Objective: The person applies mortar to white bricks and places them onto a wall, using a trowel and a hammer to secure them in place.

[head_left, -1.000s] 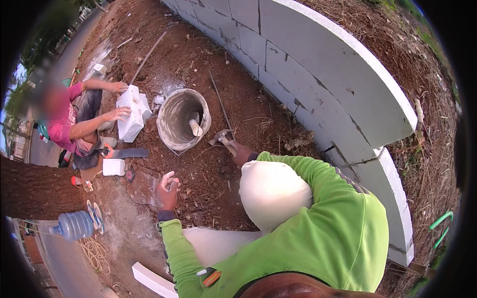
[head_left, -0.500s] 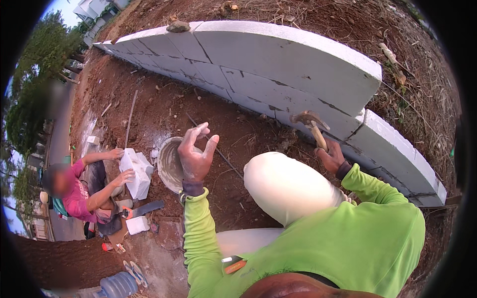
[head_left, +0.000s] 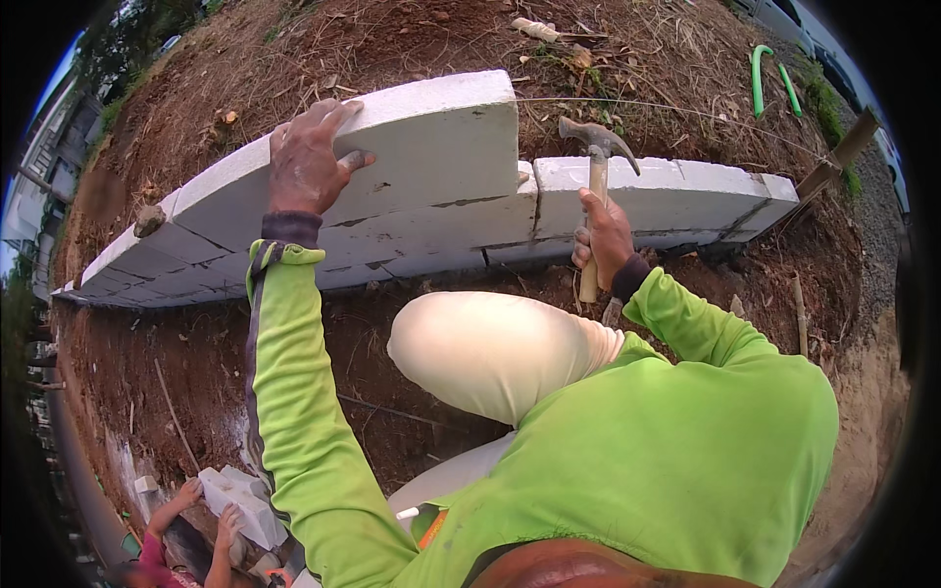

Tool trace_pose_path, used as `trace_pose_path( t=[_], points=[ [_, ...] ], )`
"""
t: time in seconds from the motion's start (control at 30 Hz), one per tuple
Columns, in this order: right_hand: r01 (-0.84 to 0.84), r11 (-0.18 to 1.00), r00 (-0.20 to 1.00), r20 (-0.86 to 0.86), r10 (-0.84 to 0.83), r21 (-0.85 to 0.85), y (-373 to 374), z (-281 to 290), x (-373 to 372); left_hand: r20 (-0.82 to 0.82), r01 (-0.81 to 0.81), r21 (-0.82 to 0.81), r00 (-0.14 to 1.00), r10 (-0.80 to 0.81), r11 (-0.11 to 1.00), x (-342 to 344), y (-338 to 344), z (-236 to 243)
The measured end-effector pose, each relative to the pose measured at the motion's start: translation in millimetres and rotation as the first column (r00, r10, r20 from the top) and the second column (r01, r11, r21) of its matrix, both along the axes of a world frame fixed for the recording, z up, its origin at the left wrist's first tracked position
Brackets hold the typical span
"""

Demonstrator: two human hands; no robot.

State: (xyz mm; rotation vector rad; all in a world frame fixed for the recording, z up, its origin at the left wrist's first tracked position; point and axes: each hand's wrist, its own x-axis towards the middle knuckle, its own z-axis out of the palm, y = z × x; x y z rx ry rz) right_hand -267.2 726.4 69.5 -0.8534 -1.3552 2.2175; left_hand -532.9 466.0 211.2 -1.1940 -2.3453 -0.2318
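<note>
A low wall of white lightweight blocks runs across the view. My left hand (head_left: pixel 312 162) lies on the upper block (head_left: pixel 441 142), fingers stretched over its top edge and thumb apart against the near face. My right hand (head_left: pixel 606 237) is closed around the wooden handle of a claw hammer (head_left: pixel 598 147). The hammer stands upright, its metal head above the hand, in front of the gap beside the upper block's right end. To the right, a lower block (head_left: pixel 657 201) forms a step down in the wall.
A string (head_left: pixel 676 104) stretches from the upper block to a wooden stake (head_left: pixel 833 162). A stone (head_left: pixel 149 220) sits on the wall's left part. At lower left, a co-worker's hands (head_left: pixel 227 524) touch a white block piece (head_left: pixel 245 505). Green tubing (head_left: pixel 758 83) lies beyond the wall.
My view has swung right along the wall. My left hand has moved from the air above the bucket onto the upper block. The hammer in my right hand is now raised upright.
</note>
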Motion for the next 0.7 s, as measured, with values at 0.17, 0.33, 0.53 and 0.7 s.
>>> trace_pose_path(
  t=[0.17, 0.33, 0.53, 0.7],
  points=[
    [0.178, 0.980, 0.980, -0.077, -0.185, -0.091, -9, 6, -20, -0.023, 0.036, 0.082, 0.999, -0.035, 0.996, -9, -6, -11],
    [-0.047, 0.998, 0.998, -0.050, 0.049, 0.041, -33, -13, -33, -0.015, 0.087, 0.152, 0.996, -0.086, 0.984, -26, -12, -21],
    [-0.088, 0.985, 0.991, -0.089, 0.102, 0.147, -43, -1, -45, -0.037, 0.091, 0.136, 0.996, -0.086, 0.987, -24, -14, -22],
    [-0.058, 0.990, 0.996, -0.061, 0.066, 0.125, -42, 4, -43, -0.027, 0.096, 0.155, 0.995, -0.092, 0.983, -27, -17, -26]
  ],
)
